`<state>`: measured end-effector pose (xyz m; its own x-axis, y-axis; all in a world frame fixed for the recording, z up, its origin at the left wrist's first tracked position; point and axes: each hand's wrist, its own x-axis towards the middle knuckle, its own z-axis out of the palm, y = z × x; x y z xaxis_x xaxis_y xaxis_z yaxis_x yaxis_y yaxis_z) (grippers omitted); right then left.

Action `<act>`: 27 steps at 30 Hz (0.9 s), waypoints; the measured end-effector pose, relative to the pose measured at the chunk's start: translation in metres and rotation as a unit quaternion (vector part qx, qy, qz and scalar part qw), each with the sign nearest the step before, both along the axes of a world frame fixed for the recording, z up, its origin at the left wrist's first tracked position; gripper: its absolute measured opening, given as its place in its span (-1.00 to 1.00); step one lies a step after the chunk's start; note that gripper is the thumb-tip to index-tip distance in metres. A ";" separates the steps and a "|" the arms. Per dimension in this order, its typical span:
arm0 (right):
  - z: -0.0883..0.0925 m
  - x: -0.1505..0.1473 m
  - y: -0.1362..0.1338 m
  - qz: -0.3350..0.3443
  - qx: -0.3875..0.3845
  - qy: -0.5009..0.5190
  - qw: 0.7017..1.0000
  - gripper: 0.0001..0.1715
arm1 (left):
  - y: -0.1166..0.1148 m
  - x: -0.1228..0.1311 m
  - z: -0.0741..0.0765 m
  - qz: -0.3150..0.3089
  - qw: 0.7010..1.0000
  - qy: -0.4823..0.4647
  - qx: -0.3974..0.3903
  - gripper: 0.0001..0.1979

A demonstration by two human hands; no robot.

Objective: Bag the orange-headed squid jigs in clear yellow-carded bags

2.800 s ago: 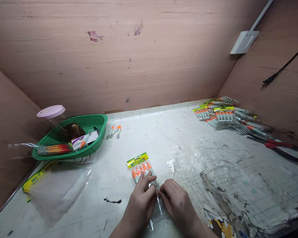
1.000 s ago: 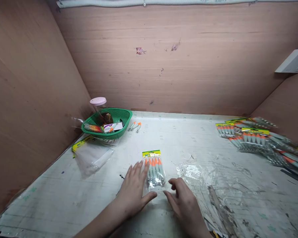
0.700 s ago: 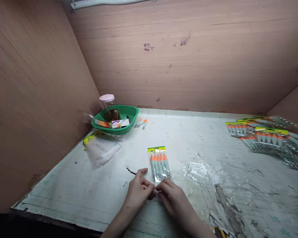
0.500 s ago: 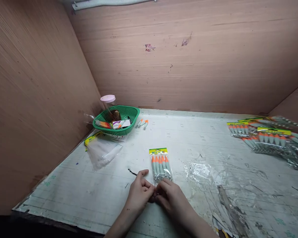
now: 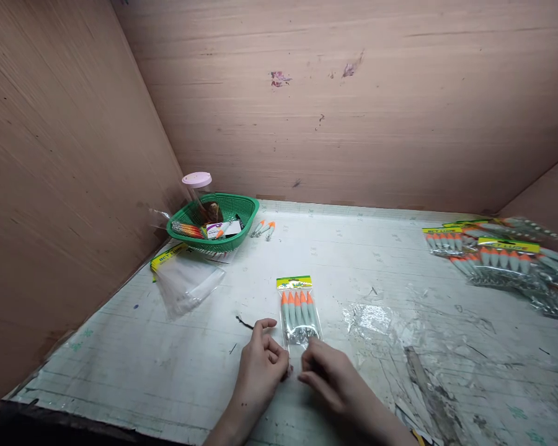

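Note:
A clear lure packet (image 5: 298, 308) with a yellow header and several orange-tipped grey lures lies flat on the white table (image 5: 381, 260). Both hands rest on the table just in front of its near end. My left hand (image 5: 261, 364) has its fingers curled in and its thumb pointing at the packet's bottom edge. My right hand (image 5: 331, 376) is bent into a pinch, its fingertips low on the table a little to the right of the left thumb. A small dark spot shows between them. What the fingers grip, if anything, is hidden.
A green basket (image 5: 242, 204) with lures and a card stands at the back left, a pink-lidded jar (image 5: 196, 181) behind it. Loose lures (image 5: 264, 228) lie beside it and empty bags (image 5: 186, 282) in front. Filled packets (image 5: 488, 257) pile at right. Wooden walls enclose three sides.
The two hands, pinched together at the packet's near end half a second ago, have drawn slightly apart. Earlier the left hand lay flat and open beside the packet.

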<state>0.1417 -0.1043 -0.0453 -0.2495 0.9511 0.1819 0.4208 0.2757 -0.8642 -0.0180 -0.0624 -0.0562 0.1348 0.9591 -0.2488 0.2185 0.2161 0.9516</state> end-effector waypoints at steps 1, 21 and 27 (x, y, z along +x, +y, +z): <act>0.000 0.013 -0.003 -0.035 -0.032 0.051 0.998 -0.77 | -0.001 0.001 0.001 0.000 1.000 -0.001 -0.004 -0.57; 0.015 0.043 0.017 0.124 0.286 -0.257 0.915 -0.58 | 0.036 -0.027 0.011 -0.292 0.623 0.231 0.688 -0.76; -0.011 0.047 -0.021 0.053 0.231 -0.080 0.968 -0.75 | -0.012 -0.039 -0.007 -0.208 0.815 0.130 0.525 -0.77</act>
<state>0.1883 -0.1255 -0.0563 -0.4012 0.7454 0.5323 0.4869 0.6658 -0.5654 -0.0574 -0.0744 -0.0631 0.5773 0.5455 0.6076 0.2886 -0.8324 0.4732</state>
